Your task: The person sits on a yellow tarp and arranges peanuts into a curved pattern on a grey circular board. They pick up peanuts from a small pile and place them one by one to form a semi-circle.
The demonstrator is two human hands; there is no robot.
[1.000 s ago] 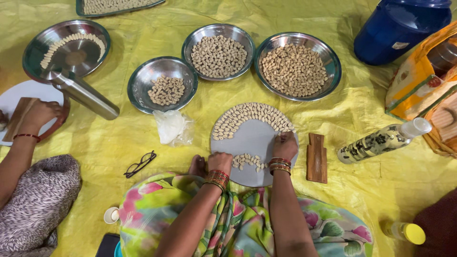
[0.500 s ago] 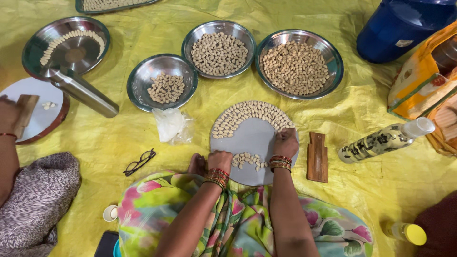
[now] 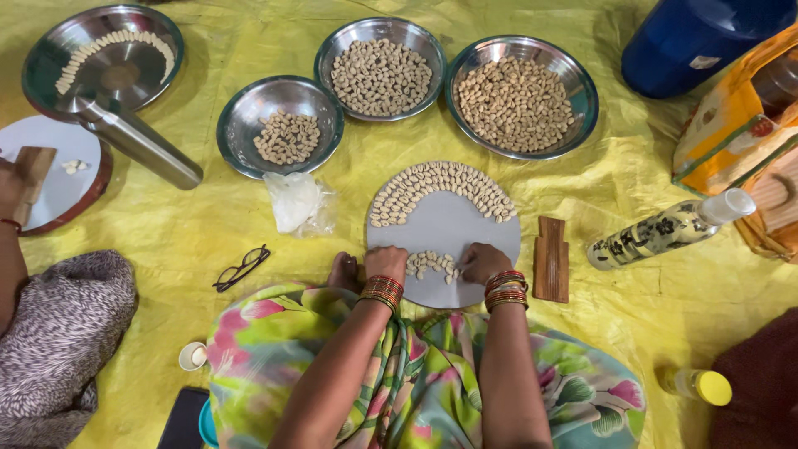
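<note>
The small nuts (image 3: 432,264) are pinched between the curled left hand (image 3: 386,264) and right hand (image 3: 482,263); the arc (image 3: 440,189) on the board (image 3: 449,229) could be scattered by one careless push.

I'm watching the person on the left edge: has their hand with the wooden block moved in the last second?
Yes. The co-worker's hand with the wooden block has slid left toward the frame edge, uncovering more of the round white board beside the steel cylinder.

Shiny metal bowls (image 3: 281,126); matt grey round board (image 3: 449,233); crinkled yellow plastic sheet (image 3: 166,233); ridged wooden block (image 3: 551,259).
</note>
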